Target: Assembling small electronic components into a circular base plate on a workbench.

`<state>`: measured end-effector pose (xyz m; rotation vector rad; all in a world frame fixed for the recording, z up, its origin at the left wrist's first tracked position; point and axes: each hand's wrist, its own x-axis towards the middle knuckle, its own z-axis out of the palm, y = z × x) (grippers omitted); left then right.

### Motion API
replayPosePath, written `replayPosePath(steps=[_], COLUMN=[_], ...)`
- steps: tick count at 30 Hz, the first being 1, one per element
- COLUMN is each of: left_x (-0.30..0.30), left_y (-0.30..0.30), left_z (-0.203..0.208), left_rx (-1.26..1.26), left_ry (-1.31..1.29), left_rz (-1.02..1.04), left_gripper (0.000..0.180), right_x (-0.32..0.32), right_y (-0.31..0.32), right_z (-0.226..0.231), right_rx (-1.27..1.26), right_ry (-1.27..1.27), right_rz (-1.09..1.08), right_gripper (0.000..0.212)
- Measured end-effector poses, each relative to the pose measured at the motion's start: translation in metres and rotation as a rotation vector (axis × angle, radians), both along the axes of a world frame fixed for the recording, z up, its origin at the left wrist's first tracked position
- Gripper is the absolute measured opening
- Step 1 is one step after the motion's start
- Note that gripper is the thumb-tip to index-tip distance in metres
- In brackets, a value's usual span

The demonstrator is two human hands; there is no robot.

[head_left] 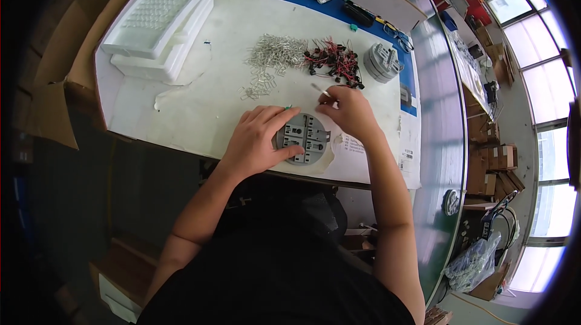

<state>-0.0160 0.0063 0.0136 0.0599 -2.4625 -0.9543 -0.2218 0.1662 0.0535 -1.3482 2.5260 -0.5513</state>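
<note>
Left hand (261, 137) presses flat on a round grey fixture (304, 138); right hand (350, 112) pinches a small metal pin (321, 90) beside it, which could slip if the grip loosens.

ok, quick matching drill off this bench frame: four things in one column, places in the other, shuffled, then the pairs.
Things:
1. round grey disc
2. pile of small metal pieces
3. white foam trays
4. stack of grey discs

Places:
A. far left of the bench, stacked
B. under the left hand, near the bench's front edge
C. far right, beside the red-wired parts
D. bench middle, left of the red-wired parts

Pairs: 1-B, 2-D, 3-A, 4-C
</note>
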Motion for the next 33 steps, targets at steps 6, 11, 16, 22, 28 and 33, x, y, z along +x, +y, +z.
replayPosePath(steps=[6,11,16,22,28,33], left_x=[-0.003,-0.003,-0.002,-0.001,0.000,-0.002], left_y=[-0.008,-0.004,0.009,0.012,0.021,0.028], left_z=[0.006,0.048,0.053,0.044,0.045,0.043], left_rx=[0.119,0.505,0.622,0.849,0.775,0.443], left_ry=[0.194,0.203,0.064,-0.169,-0.056,0.132], left_rz=[0.012,-0.135,-0.198,-0.239,-0.223,-0.128], left_gripper=[0.053,0.036,0.033,0.029,0.020,0.011], right_x=[0.040,0.074,0.085,0.088,0.094,0.101], right_y=[0.032,0.039,0.039,0.039,0.045,0.053], right_z=[0.030,0.031,0.022,0.011,0.006,0.003], right_rx=[-0.598,-0.799,-0.823,-0.903,-0.894,-0.767], right_ry=[-0.718,-0.810,-0.696,-0.408,-0.455,-0.525], right_rz=[-0.222,-0.079,-0.056,0.114,0.022,-0.147], right_gripper=[0.011,0.012,0.014,0.021,0.020,0.020])
